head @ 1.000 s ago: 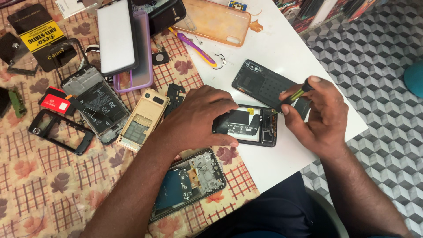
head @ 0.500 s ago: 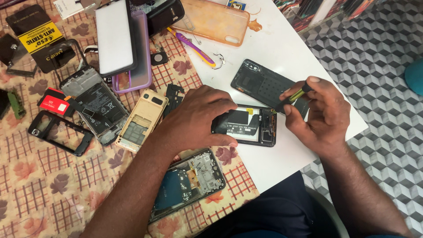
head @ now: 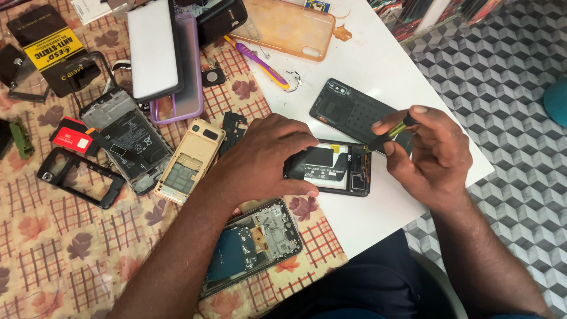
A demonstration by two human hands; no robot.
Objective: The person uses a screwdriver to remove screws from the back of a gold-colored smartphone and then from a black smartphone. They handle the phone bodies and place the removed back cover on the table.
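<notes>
Your left hand [head: 266, 155] presses the opened phone [head: 333, 168] flat under clenched fingers on the white table [head: 378, 65]. Your right hand [head: 428, 156] pinches a small screwdriver [head: 387, 133], tip just beyond the phone's far edge. Light, rigid, likely fragile inside: grip its frame edges, not the exposed board.

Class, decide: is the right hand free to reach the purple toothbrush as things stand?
Probably not at once: the right hand is gripping a screwdriver. The way to the toothbrush across the white table looks open.
</notes>
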